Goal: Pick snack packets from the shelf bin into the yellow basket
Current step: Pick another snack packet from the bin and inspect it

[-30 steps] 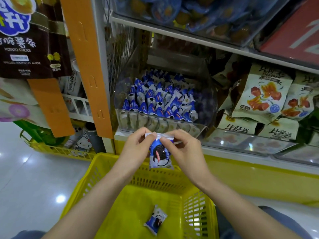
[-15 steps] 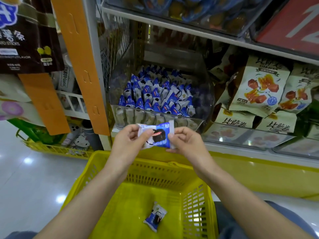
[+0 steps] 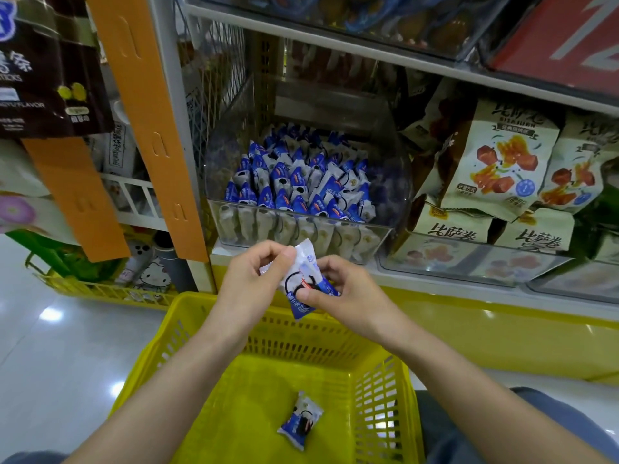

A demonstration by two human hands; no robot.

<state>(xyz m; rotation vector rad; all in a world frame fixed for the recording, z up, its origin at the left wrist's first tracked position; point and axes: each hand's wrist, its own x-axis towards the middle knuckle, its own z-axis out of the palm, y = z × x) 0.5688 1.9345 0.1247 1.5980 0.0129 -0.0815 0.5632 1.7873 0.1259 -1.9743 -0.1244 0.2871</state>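
A clear shelf bin (image 3: 301, 229) holds several blue-and-white snack packets (image 3: 298, 185). Just in front of it, above the far rim of the yellow basket (image 3: 375, 390), both hands hold one blue-and-white packet (image 3: 303, 279). My left hand (image 3: 254, 279) pinches its upper white end. My right hand (image 3: 345, 289) pinches its lower blue part. The packet hangs tilted, its lower end pointing down toward the basket. A second packet (image 3: 299, 420) lies on the basket floor.
Beige snack bags (image 3: 499, 162) fill the bin to the right on the same shelf. Orange hanging strips (image 3: 147, 112) and a dark potato-stick bag (image 3: 50, 68) hang at the left. Another yellow basket (image 3: 100, 289) with goods sits on the shiny floor at left.
The packet has turned in both hands, from hanging upright, through level, to tilted. The hands have stayed in front of the bin, above the basket's far rim.
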